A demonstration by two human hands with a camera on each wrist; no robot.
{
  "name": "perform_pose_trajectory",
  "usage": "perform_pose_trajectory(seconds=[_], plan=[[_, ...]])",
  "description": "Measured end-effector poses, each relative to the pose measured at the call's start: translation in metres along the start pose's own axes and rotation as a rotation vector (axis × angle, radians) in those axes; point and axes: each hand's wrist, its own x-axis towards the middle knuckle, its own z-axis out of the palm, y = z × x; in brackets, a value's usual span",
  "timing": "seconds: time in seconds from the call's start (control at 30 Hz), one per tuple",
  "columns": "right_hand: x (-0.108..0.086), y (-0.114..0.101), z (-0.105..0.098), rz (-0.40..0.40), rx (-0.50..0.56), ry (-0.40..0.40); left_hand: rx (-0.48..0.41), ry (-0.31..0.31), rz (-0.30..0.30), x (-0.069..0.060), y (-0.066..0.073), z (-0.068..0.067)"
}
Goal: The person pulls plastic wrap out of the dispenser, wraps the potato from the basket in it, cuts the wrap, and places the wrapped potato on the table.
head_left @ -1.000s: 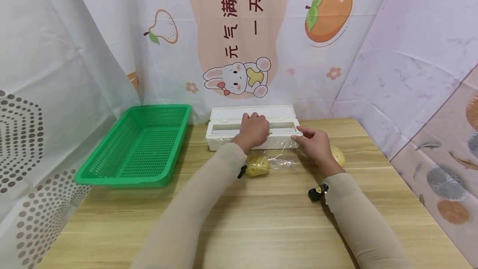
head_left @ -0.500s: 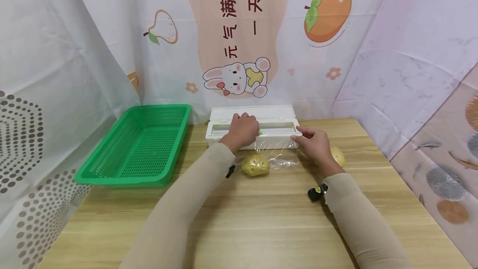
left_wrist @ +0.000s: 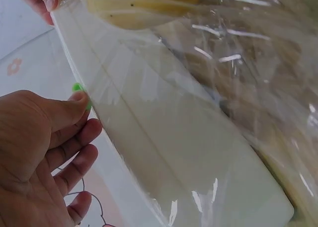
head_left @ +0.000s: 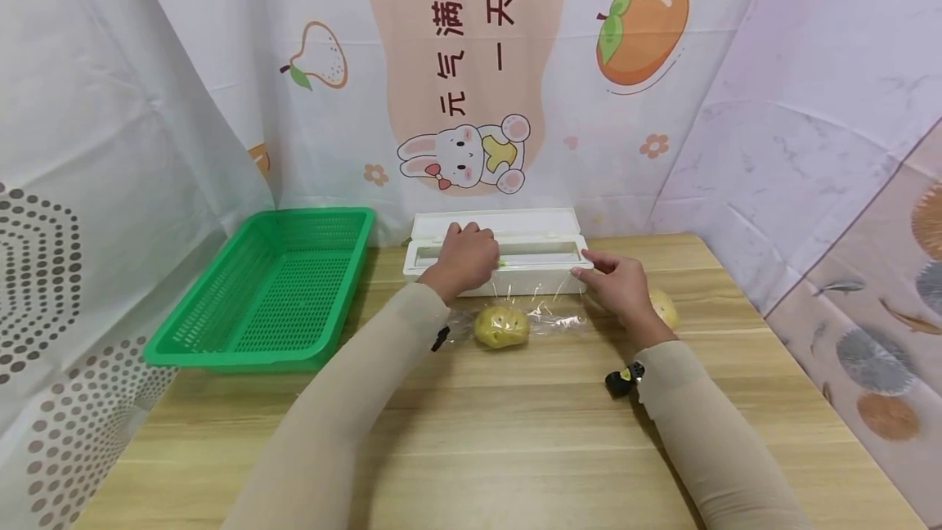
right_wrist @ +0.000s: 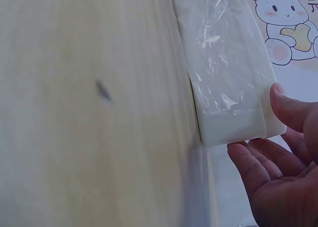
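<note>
A white cling film dispenser box (head_left: 540,280) stands at the back of the table, its lid (head_left: 508,224) tipped up behind it. My left hand (head_left: 465,258) is at the box's top front edge. Thumb and index finger pinch a small green slider (left_wrist: 77,87) there, the other fingers loosely bent. My right hand (head_left: 621,289) grips the box's right end, thumb on top and fingers against the end face. Clear cling film (left_wrist: 231,55) runs from the box over a yellow potato (head_left: 502,326) lying in front of it.
Behind my right wrist a second yellow, round thing (head_left: 663,308) is partly hidden. A green plastic basket (head_left: 243,360) stands on the left of the wooden table (head_left: 508,440). A printed curtain (head_left: 338,162) hangs close behind the box.
My left hand has slid leftward along the box edge with the green slider, uncovering more of the trough. The right hand keeps its grip on the box end. The potato stays put.
</note>
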Motion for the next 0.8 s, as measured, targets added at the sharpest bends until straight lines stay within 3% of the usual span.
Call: perform_pose_trajectory(seconds=[0.4, 0.8], plan=[[0.002, 0.001, 0.0, 0.016, -0.01, 0.005, 0.044, -0.016, 0.014, -0.009, -0.013, -0.004], [0.001, 0.0, 0.001, 0.024, -0.012, -0.002, 0.054, -0.024, -0.017, -0.03, -0.052, -0.001]])
